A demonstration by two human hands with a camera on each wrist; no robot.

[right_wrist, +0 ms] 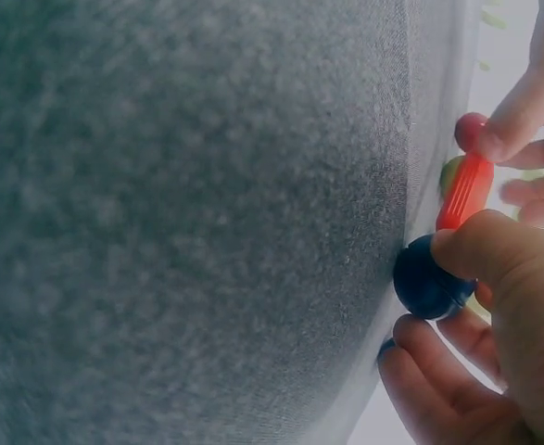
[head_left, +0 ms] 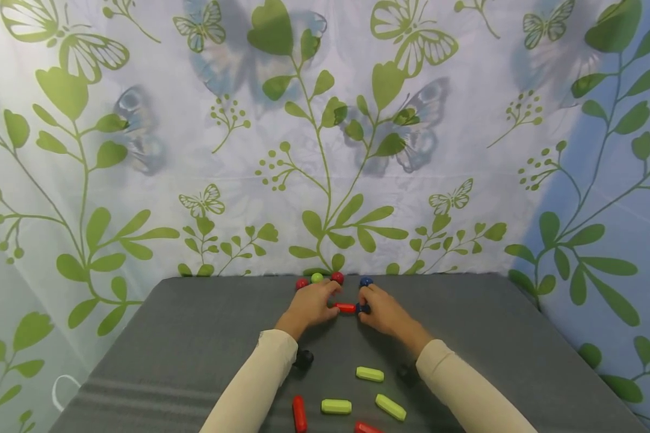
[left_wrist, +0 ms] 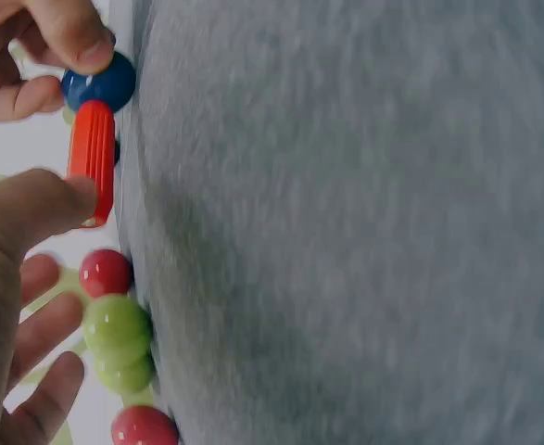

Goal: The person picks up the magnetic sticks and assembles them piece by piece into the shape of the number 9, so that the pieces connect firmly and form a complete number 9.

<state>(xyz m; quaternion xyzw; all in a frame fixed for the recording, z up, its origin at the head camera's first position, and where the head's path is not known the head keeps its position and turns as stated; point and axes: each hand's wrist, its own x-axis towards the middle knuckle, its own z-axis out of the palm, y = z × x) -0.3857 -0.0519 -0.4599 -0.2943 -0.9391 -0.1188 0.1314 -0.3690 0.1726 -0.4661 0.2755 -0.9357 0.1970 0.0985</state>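
Observation:
My left hand pinches a short ridged red rod near one end, the thumb along its side and the other fingers spread apart. The rod's far end meets a dark blue ball, and the two lie in line. With thumb and fingers my right hand grips that ball, which it partly covers in the head view. Both hands are close together near the back of the grey table. Just beyond them stand a red ball, a green ball, another red ball and a second blue ball.
Nearer on the grey table lie several yellow-green rods, one between the forearms. A red rod and another red rod lie at the front. A leaf-and-butterfly patterned curtain hangs behind the table.

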